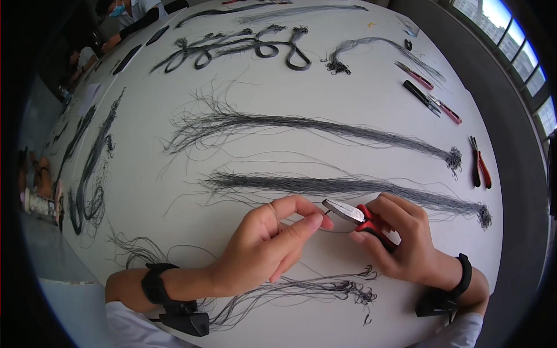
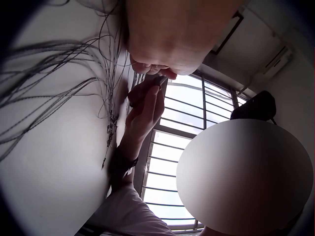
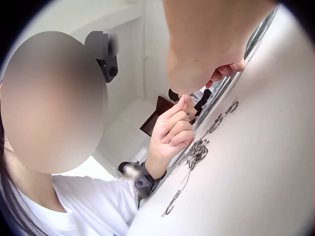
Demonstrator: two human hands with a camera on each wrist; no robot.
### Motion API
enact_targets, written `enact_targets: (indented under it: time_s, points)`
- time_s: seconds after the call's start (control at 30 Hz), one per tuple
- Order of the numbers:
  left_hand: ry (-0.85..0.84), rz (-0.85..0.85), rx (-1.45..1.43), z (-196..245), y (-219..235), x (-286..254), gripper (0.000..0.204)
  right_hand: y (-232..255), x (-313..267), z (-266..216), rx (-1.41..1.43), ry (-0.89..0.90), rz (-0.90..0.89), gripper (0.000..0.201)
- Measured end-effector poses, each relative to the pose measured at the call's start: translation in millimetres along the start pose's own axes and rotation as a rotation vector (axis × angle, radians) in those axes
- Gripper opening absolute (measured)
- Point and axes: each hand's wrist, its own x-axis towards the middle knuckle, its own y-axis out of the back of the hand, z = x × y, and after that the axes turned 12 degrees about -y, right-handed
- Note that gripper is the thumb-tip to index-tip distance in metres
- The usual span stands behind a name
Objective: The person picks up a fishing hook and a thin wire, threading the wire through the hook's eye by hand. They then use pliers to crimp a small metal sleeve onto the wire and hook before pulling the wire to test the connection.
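Two hands work a thin dark wire with pliers over a white surface (image 1: pixel 348 110).

The right hand (image 1: pixel 400 240) grips red-handled pliers with grey metal jaws (image 1: pixel 355 215), fingers wrapped round the handles. The left hand (image 1: pixel 264 243) pinches a thin dark wire end (image 1: pixel 326 213) between thumb and forefinger, right at the plier tips. Long bundles of dark wire strands (image 1: pixel 348 187) lie just beyond both hands.

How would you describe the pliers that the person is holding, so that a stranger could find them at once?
On the white round table, look at the near edge, where two hands meet. The right hand grips the red-handled pliers, jaws pointing at the left hand. The other tools lie untouched along the right rim.
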Motion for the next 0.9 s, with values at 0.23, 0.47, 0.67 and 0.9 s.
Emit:
enact_targets:
  time_s: [0.23,0.47,0.67,0.9]
  points:
    - [-0.007,-0.073,0.012,-2.2,1.3,-0.2,0.027,1.1,0.5,-1.1,-0.026,-0.006,-0.009,0.024]
    - [0.026,-0.119,-0.001,0.5,1.8,-1.2,0.029,1.0,0.1,0.5,-0.017,0.007,-0.014,0.024]
    - [0.024,-0.093,0.004,2.5,-0.8,-4.3,0.028,0.4,0.5,-0.3,-0.001,0.002,-0.004,0.023]
    - [0.002,-0.076,0.021,2.3,-1.9,-5.8,0.028,0.5,0.1,-2.1,0.011,-0.016,0.017,0.023]
